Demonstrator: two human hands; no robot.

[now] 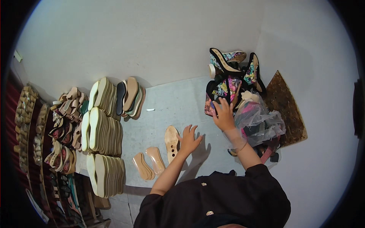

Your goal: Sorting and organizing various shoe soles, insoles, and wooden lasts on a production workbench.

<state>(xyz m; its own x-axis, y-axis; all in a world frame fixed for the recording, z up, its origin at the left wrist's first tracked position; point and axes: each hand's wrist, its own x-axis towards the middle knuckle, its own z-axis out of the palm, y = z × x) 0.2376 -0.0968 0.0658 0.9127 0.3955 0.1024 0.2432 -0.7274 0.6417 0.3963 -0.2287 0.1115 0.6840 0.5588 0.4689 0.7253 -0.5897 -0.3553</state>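
My left hand (189,140) is over the table with its fingers spread. Its thumb side is beside a tan sole (172,138) with several round holes; whether they touch I cannot tell. Left of that sole lie a glossy beige insole piece (155,159) and a small stack of similar pieces (142,167). My right hand (224,117) reaches up to a pile of floral wedge shoes (225,89) with black edging. Its fingers are apart at the pile's front, and I see nothing gripped in them.
Stacks of cream soles (104,129) line the table's left side, with darker and tan soles (132,95) behind. A clear plastic bag (262,121) and a brown board (285,110) are at right. Shelves of shoe parts (26,117) stand far left. A small white piece (150,110) lies mid-table.
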